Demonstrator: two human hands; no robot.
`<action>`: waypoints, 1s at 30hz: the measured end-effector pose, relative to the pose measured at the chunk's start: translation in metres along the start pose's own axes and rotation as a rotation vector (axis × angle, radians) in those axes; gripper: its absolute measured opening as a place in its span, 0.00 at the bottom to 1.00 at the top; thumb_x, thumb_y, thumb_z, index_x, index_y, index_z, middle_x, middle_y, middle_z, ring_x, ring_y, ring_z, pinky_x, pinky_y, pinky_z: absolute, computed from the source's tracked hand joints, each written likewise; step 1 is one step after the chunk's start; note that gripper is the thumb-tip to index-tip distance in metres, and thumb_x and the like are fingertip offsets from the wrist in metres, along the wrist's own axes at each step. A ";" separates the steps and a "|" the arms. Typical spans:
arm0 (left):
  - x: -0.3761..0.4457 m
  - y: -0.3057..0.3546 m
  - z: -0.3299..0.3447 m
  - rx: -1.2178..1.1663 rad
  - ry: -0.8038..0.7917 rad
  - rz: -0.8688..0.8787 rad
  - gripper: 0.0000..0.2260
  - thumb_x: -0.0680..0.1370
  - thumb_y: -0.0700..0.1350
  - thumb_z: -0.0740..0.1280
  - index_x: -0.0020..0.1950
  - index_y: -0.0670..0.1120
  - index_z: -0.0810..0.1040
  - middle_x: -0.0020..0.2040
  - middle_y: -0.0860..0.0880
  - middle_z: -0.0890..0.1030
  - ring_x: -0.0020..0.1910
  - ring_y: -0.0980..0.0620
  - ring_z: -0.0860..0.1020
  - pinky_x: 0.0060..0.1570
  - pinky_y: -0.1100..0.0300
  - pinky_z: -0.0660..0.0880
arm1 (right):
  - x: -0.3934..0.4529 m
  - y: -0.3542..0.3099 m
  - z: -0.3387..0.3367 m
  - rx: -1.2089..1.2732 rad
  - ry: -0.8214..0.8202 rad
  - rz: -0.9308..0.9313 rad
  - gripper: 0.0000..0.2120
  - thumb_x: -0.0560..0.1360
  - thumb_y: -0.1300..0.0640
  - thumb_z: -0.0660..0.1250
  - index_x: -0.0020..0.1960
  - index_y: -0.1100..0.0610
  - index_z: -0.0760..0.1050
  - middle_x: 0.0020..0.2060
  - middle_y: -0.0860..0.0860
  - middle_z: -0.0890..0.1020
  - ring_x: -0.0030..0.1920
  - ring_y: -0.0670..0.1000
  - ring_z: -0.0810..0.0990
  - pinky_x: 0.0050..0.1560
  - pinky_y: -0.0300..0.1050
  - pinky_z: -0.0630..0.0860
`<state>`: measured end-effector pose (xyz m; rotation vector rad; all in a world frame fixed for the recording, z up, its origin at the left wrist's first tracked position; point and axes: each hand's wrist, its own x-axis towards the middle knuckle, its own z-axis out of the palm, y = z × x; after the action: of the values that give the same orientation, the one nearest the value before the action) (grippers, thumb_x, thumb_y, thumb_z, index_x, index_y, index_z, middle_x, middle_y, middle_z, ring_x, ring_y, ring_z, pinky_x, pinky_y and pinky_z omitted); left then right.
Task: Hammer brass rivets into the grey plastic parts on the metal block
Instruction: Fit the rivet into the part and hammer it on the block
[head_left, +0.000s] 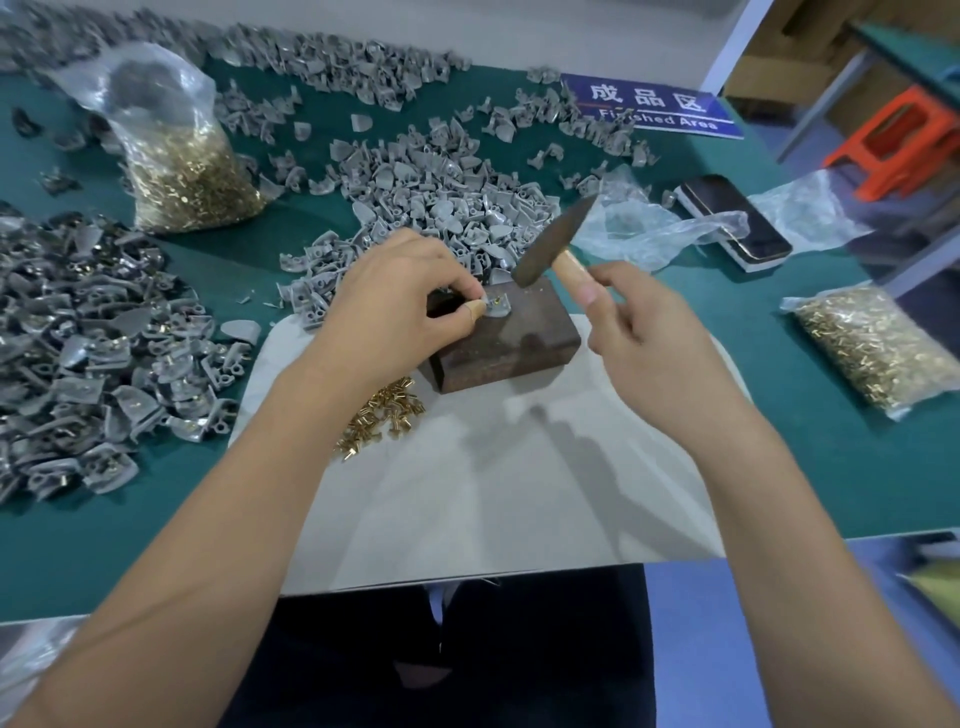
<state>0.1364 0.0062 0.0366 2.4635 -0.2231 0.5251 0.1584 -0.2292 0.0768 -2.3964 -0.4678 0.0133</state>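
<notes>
Brass showed at the centre of one grey plastic part, where a rivet stood in it on the near-left top of the rusty metal block. The left hand pinched that part between thumb and fingertips, likely to keep it from skipping under the blow. The right hand was wrapped round the wooden handle of a hammer, its head raised just above and beyond the rivet, poised as if for a strike. The block sat on a pale sheet laid over the green table, probably to give a hard anvil at a comfortable reach. Loose rivets lay just in front of the block, near the left hand for quick picking. Unfinished grey parts were heaped right behind the block, and parts already fitted with brass were piled well to the left, seemingly kept apart. Two bags of rivets stood off to either side as reserve.
</notes>
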 end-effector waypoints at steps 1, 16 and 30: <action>0.000 0.000 0.000 0.001 0.005 0.002 0.04 0.76 0.51 0.74 0.49 0.52 0.86 0.43 0.54 0.80 0.50 0.50 0.73 0.51 0.46 0.74 | -0.001 -0.003 0.002 -0.028 -0.008 -0.037 0.09 0.85 0.45 0.56 0.54 0.46 0.73 0.32 0.44 0.75 0.33 0.46 0.72 0.36 0.50 0.70; 0.001 0.004 -0.003 0.037 0.008 -0.018 0.04 0.75 0.49 0.76 0.48 0.53 0.87 0.40 0.53 0.79 0.48 0.50 0.73 0.46 0.48 0.74 | -0.007 -0.008 0.011 -0.089 0.060 -0.105 0.13 0.86 0.45 0.54 0.44 0.42 0.68 0.32 0.47 0.73 0.34 0.51 0.70 0.35 0.52 0.70; 0.001 0.007 -0.005 0.057 -0.015 -0.048 0.03 0.76 0.50 0.74 0.47 0.53 0.87 0.41 0.54 0.78 0.48 0.50 0.73 0.47 0.46 0.74 | -0.007 -0.015 0.004 -0.252 0.020 -0.088 0.10 0.85 0.44 0.53 0.48 0.42 0.69 0.30 0.46 0.72 0.34 0.51 0.72 0.32 0.49 0.67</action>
<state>0.1334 0.0037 0.0446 2.5219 -0.1568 0.4982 0.1465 -0.2183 0.0828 -2.6164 -0.5962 -0.1150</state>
